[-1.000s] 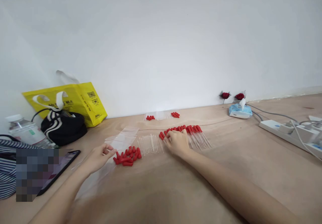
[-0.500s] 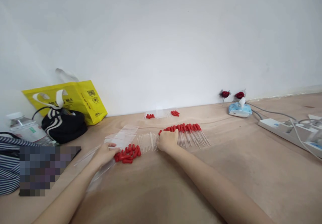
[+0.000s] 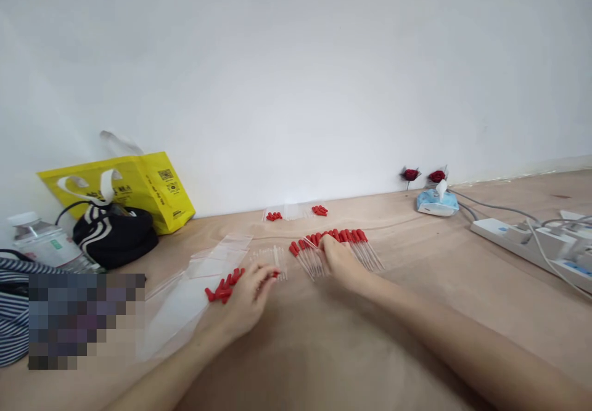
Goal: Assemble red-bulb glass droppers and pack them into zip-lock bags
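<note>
My left hand (image 3: 252,291) is closed in a pinch on a red rubber dropper bulb (image 3: 276,274), whose end shows at the fingertips. Beside it lies a small pile of red rubber bulbs (image 3: 223,289). Just beyond the fingers is a row of bare glass dropper tubes (image 3: 263,256). My right hand (image 3: 340,260) is closed on a thin glass tube (image 3: 310,243) that points up and left. It hovers over a row of droppers with red bulbs fitted (image 3: 303,257), hiding the middle of that row.
Clear zip bags (image 3: 185,297) lie at left, with a bag of red bulbs (image 3: 296,212) by the wall. A yellow bag (image 3: 171,192), black pouch (image 3: 115,238) and bottle (image 3: 46,241) stand far left. Tissues (image 3: 437,203) and a power strip (image 3: 509,238) are at right.
My left hand has moved right from the bulb pile with a red bulb in its fingers. My right hand has moved right from the bare tubes, carrying a glass tube.
</note>
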Tool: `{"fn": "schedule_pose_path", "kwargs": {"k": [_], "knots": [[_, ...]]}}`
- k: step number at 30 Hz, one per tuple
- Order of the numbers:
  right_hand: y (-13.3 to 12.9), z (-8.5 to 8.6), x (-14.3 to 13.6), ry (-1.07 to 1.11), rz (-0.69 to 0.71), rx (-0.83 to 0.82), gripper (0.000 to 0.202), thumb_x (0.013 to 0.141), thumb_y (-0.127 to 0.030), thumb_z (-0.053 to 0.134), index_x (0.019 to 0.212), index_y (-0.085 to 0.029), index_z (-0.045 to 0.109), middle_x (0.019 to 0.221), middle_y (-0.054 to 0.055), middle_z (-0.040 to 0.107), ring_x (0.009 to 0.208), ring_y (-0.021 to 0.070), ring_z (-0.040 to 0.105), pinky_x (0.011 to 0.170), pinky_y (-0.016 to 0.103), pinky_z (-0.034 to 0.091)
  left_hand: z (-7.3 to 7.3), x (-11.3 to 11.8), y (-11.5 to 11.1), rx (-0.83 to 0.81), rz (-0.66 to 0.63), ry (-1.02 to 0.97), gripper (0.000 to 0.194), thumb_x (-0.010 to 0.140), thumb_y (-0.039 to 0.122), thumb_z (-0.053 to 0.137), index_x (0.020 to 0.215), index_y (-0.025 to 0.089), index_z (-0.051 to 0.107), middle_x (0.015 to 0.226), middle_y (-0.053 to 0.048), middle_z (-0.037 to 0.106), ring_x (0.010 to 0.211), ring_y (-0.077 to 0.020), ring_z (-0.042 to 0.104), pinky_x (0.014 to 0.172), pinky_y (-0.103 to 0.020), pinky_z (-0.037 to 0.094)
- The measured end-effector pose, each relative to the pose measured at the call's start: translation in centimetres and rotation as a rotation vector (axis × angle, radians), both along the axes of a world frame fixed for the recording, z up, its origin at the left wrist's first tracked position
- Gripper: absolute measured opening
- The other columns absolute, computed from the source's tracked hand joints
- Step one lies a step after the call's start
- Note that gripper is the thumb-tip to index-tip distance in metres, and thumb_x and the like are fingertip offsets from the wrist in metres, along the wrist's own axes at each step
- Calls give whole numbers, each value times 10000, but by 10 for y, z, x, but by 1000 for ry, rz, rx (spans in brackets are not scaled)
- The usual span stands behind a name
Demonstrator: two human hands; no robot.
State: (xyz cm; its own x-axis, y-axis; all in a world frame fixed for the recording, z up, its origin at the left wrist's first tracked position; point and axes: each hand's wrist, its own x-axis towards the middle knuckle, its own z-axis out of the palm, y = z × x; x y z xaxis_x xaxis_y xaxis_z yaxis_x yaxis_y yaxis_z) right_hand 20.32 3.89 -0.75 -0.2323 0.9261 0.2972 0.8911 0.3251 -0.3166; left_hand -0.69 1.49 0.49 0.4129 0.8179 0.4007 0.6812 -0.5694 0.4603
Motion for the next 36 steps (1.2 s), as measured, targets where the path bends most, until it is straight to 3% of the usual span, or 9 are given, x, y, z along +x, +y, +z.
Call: {"fn": "schedule_pose_path", "kwargs": {"k": [3,6,11,18,26,36], "knots": [[-12,-17,30,55,197,176,202,856,-140,313,942,-124,496,807,64,603,728,159,520,758,321,304,-5,25,-9,-43,-106,61,204,785,193,458,938,203,592,886,-32,628,807,-179,587,747,-298,468],[-22,-29,43,60,281,322,245,847,-136,351,1050,-144,488,860,75,594,789,168,516,771,324,292,-17,34,-7,-39,-100,54,279,777,165,475,1033,209,574,971,-40,622,885,-185,576,800,-326,459],[-38,-38,37,81,361,325,258,828,-115,395,1029,-202,531,831,38,589,767,135,523,801,328,262,-34,35,1,4,-104,-1,200,797,164,461,890,199,634,1027,-56,596,946,-190,555,827,-342,444],[-45,-40,32,119,372,339,208,829,-130,381,944,-169,550,791,38,592,727,141,504,812,358,243,-28,37,-3,3,-132,-33,136,807,196,475,858,193,601,861,-19,652,831,-170,575,752,-306,453],[-45,-40,30,104,392,371,202,820,-122,396,947,-165,547,768,32,580,711,138,485,789,337,260,-29,37,-5,-24,-113,-31,146,803,217,475,860,188,606,811,-18,651,772,-166,581,715,-287,447],[-47,-42,23,137,463,384,210,829,-132,387,965,-150,545,686,17,567,624,119,467,740,307,274,-25,42,-6,-280,-95,-193,227,808,292,427,794,154,606,700,-4,621,670,-155,560,620,-242,437]]}}
